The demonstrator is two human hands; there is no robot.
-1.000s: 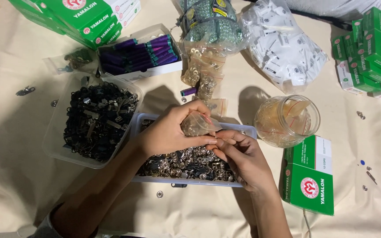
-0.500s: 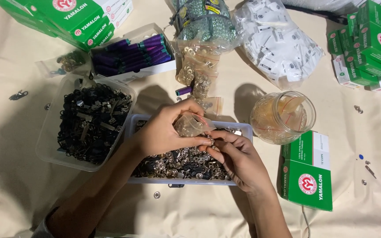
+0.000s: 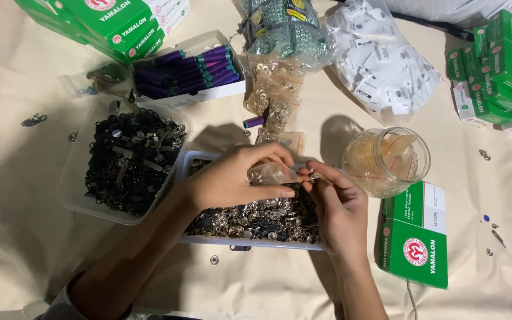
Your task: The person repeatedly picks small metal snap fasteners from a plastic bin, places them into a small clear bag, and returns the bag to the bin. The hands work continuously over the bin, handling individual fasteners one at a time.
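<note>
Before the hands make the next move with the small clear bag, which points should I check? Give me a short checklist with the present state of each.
1. Left hand grips the small clear bag: ok.
2. Right hand fingers at the bag's mouth: ok.
3. Bag mouth open: cannot tell.
4. Bag held above the tray of metal snaps, so dropped pieces land inside: ok.
5. Glass jar upright, apart from both hands: ok.
6. Cloth free of stray pieces: not ok, one loose snap lies before the tray.

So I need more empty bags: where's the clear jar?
In the head view, the clear jar stands right of centre, beside the right hand, just above a green box.
</note>
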